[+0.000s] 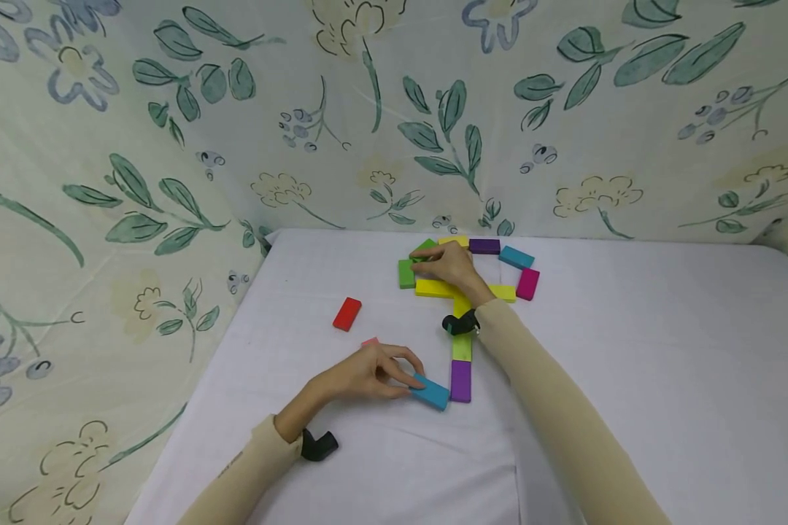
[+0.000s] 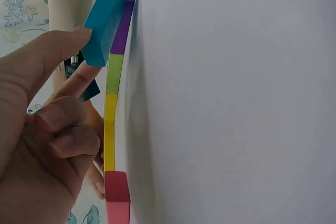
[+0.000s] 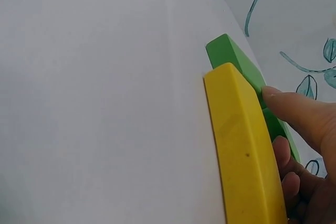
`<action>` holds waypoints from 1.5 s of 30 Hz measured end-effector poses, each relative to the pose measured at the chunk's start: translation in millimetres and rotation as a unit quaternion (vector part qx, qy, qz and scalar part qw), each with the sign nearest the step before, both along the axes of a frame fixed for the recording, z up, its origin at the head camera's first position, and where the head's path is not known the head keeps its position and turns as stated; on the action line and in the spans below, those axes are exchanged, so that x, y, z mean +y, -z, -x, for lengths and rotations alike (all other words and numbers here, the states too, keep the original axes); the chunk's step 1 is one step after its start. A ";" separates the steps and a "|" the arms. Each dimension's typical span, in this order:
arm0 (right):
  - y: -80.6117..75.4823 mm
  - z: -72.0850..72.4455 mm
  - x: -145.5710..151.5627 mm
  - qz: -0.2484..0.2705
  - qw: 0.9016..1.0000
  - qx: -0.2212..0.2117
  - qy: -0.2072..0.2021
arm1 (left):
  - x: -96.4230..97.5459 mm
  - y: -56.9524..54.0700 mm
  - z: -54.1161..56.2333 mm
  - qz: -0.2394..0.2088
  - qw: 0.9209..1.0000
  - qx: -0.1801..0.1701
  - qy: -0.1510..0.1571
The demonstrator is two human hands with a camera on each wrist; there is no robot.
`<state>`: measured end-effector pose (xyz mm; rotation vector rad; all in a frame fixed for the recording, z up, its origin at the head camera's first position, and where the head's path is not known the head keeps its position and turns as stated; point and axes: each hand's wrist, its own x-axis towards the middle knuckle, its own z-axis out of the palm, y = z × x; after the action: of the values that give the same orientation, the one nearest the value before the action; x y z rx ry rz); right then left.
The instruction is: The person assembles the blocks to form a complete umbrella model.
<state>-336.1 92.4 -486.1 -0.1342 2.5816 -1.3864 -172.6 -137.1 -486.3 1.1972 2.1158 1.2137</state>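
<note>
My left hand [image 1: 368,375] pinches a blue block [image 1: 431,394] between thumb and fingers, beside the purple block [image 1: 460,381] at the near end of a row. In the left wrist view the blue block [image 2: 105,24] is tilted. My right hand [image 1: 449,266] is at the far-left corner of a loop of blocks, thumb and fingers about the upper green block [image 1: 427,244]. Another green block [image 1: 406,273] lies just nearer. In the right wrist view the thumb touches where the green blocks [image 3: 233,59] meet, behind a yellow block [image 3: 241,129]; the fingers are partly hidden.
The loop continues with yellow [image 1: 454,240], dark purple [image 1: 484,246], blue [image 1: 516,257] and magenta [image 1: 528,284] blocks. A lime block [image 1: 461,348] lies in the row below it. A red block [image 1: 347,314] lies left; a pink block [image 1: 370,341] is partly behind my left hand.
</note>
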 end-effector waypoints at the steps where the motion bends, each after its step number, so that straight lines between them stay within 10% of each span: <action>1: 0.0 -0.2 -0.1 0.001 1.000 0.000 0.001 | 2.1 0.8 -1.6 0.005 1.000 0.000 0.006; 13: 0.5 -1.3 0.5 0.003 1.000 -0.021 0.010 | 12.3 1.3 -12.7 0.030 0.999 0.014 0.028; 28: -0.3 -0.8 0.2 0.007 1.000 -0.013 0.008 | 27.9 -1.4 -27.5 0.091 0.984 0.153 -0.005; 45: 1.6 0.1 0.5 0.004 1.000 -0.023 0.013 | 22.4 -4.7 -32.1 0.102 0.978 0.184 -0.005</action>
<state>-336.2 92.9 -487.7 -0.0712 2.5495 -1.3932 -140.5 -114.6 -481.6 1.4007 2.4411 0.7993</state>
